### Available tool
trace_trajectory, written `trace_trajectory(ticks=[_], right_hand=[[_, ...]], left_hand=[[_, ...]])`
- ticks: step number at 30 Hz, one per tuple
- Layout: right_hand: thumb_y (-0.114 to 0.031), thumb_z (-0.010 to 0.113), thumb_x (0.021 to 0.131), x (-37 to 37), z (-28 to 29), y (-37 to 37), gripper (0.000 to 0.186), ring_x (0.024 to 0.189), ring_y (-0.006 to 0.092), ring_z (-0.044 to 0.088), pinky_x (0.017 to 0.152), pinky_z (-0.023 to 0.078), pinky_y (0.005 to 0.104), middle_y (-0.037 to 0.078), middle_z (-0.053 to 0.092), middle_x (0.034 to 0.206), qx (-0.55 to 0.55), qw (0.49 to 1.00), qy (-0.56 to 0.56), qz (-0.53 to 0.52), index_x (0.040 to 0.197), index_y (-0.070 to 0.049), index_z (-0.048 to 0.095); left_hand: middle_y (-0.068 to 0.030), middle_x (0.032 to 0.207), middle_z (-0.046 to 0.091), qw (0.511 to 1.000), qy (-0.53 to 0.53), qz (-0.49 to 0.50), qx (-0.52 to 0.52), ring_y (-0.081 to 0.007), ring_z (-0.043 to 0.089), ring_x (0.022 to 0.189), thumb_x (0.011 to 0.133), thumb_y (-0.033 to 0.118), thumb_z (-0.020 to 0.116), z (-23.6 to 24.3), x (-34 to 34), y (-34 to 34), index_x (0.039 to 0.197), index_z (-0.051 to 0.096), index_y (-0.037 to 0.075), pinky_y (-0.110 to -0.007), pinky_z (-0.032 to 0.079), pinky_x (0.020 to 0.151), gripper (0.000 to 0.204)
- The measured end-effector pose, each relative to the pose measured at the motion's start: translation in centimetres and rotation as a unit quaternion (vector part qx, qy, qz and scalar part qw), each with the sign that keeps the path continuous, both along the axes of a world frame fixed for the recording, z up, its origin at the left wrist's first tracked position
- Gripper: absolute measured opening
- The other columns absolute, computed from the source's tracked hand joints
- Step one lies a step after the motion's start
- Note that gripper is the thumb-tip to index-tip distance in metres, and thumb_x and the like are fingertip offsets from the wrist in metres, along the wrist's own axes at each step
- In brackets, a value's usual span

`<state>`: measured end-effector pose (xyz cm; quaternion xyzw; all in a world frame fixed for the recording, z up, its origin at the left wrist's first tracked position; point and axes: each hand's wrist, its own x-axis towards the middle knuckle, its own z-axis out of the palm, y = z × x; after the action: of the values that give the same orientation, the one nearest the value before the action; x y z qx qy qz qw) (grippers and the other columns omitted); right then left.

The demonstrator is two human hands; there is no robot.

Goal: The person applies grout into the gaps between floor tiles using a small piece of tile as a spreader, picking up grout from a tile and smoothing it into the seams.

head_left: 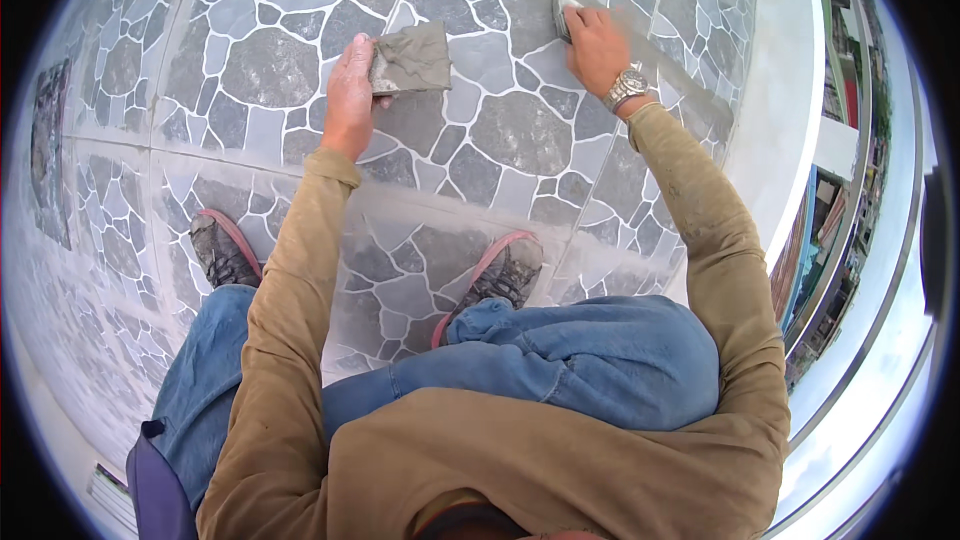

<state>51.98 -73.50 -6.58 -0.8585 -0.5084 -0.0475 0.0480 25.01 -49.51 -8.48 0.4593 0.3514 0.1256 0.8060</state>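
Note:
My left hand point(350, 90) grips a small flat square plate point(410, 60) heaped with grey paste, held over the stone-patterned tiled floor point(500, 130). Up and to the right, my right hand point(597, 50) has its fingers closed on a small grey, pale-topped tool point(560, 15) at the floor, on a joint between tiles. A smear of wet grey paste point(660, 65) runs beside it toward the right. A metal watch point(627, 88) is on my right wrist.
My shoes point(225, 248) rest on the tiles below my hands. A white ledge point(765, 90) borders the floor on the right, with railings and a view outside beyond it. A dark mottled patch point(50, 150) lies at the far left.

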Motion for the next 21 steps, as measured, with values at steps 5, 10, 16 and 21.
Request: trace_trajectory(ticks=[5, 10, 16, 21], right_hand=[[-0.013, 0.059, 0.084, 1.0, 3.4, 1.4, 0.041, 0.102, 0.0379, 0.060, 0.089, 0.052, 0.0472, 0.019, 0.068, 0.112, 0.000, 0.991, 0.110, -0.071, 0.123, -0.004, 0.064], [-0.010, 0.060, 0.084, 2.0, 2.3, 6.3, 0.043, 0.102, 0.0368, 0.059, 0.086, 0.052, 0.0471, 0.017, 0.067, 0.111, 0.059, 0.997, -0.016, 0.037, 0.127, -0.005, 0.062], [-0.013, 0.059, 0.086, -3.9, -3.9, 8.9, 0.024, 0.103, 0.0372, 0.059, 0.081, 0.056, 0.0484, 0.020, 0.065, 0.108, -0.015, 0.999, -0.045, -0.007, 0.107, -0.001, 0.062], [-0.023, 0.060, 0.082, 0.2, 3.3, 6.8, 0.033, 0.089, 0.0404, 0.070, 0.079, 0.058, 0.0511, 0.026, 0.072, 0.093, -0.062, 0.984, 0.140, -0.095, 0.098, 0.004, 0.069]], left_hand=[[0.0026, 0.088, 0.062, 0.998, 0.019, 0.053, -0.022, -0.0064, 0.056, 0.072, 0.108, 0.042, 0.046, 0.9, -1.7, 0.5, 0.107, 0.062, 0.011, -0.024, 0.038, 0.052, 0.035], [0.0022, 0.088, 0.062, 0.998, 0.028, 0.053, -0.017, -0.0063, 0.054, 0.069, 0.108, 0.042, 0.044, -0.2, -3.0, 0.7, 0.114, 0.063, 0.009, -0.024, 0.038, 0.053, 0.038], [0.0017, 0.088, 0.063, 0.996, 0.028, 0.073, -0.034, -0.0060, 0.055, 0.069, 0.108, 0.040, 0.044, 0.0, -3.7, -0.5, 0.114, 0.063, 0.009, -0.024, 0.039, 0.052, 0.037], [0.0017, 0.088, 0.063, 0.990, 0.031, 0.131, -0.044, -0.0062, 0.056, 0.069, 0.108, 0.039, 0.046, 0.6, -5.9, 0.8, 0.113, 0.063, 0.009, -0.024, 0.038, 0.051, 0.035]])
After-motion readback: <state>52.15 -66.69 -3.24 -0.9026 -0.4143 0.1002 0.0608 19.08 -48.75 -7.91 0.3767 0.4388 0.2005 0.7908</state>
